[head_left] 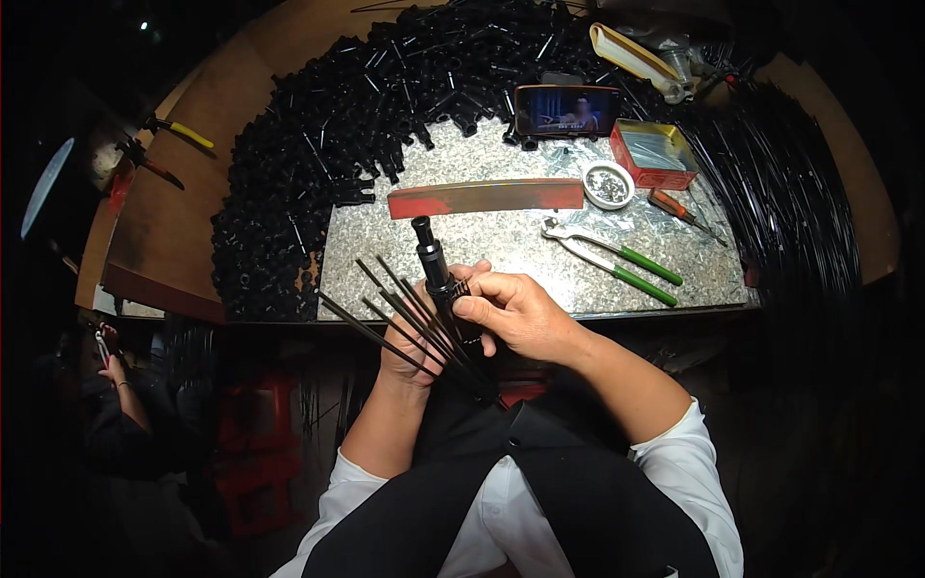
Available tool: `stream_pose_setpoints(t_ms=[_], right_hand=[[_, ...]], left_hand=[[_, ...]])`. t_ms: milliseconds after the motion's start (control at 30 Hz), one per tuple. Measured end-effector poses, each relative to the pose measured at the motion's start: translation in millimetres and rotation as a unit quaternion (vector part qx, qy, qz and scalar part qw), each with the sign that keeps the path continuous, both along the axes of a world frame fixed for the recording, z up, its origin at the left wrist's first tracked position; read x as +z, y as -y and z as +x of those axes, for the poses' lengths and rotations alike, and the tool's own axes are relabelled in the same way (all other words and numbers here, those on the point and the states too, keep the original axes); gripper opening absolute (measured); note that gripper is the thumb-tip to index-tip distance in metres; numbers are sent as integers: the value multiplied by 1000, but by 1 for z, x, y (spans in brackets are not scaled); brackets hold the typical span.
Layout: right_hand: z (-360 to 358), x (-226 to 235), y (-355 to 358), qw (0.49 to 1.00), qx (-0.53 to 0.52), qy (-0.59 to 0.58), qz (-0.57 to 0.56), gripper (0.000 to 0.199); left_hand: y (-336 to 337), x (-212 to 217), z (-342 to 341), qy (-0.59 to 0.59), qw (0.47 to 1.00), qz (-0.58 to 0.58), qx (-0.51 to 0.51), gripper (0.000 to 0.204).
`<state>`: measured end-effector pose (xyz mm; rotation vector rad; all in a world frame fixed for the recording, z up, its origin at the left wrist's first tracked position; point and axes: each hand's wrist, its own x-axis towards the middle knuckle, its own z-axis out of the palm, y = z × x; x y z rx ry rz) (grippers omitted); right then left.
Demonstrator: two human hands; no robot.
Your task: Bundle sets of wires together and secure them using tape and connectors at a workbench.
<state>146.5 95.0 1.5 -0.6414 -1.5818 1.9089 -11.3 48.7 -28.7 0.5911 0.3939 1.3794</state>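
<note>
Above my lap, at the near edge of the bench, I hold a black umbrella frame (433,258). Its stepped tube points up and away, and several thin black ribs (397,328) fan out to the left. My left hand (409,352) is wrapped round it from below and behind, its fingers partly hidden by the ribs. With thumb and forefinger, my right hand (520,310) pinches the collar where the ribs meet the tube. Whatever small piece may lie under those fingertips is hidden. Beyond the tube lies a worn red, slightly curved bar (487,198).
Black tubular parts (385,91) heap up behind and left; long black rods (780,183) pile at right. Green-handled pliers (621,265), a screwdriver (674,205), a white cup (609,204), a red tin (667,179) and a phone (567,110) stand between. Another person's hand (115,373) shows far left.
</note>
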Motion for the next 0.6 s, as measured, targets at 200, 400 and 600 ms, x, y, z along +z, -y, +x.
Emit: stream_pose_setpoints(t_ms=[200, 400, 600], right_hand=[[-2, -1, -1, 999, 24, -20, 13, 24], [-2, -6, -4, 999, 31, -38, 1, 24], [-8, -12, -7, 999, 18, -23, 14, 24]], left_hand=[[0, 0, -2, 43, 998, 22, -47, 52], [0, 3, 0, 27, 999, 8, -35, 53], [2, 4, 3, 21, 1000, 5, 1, 49]])
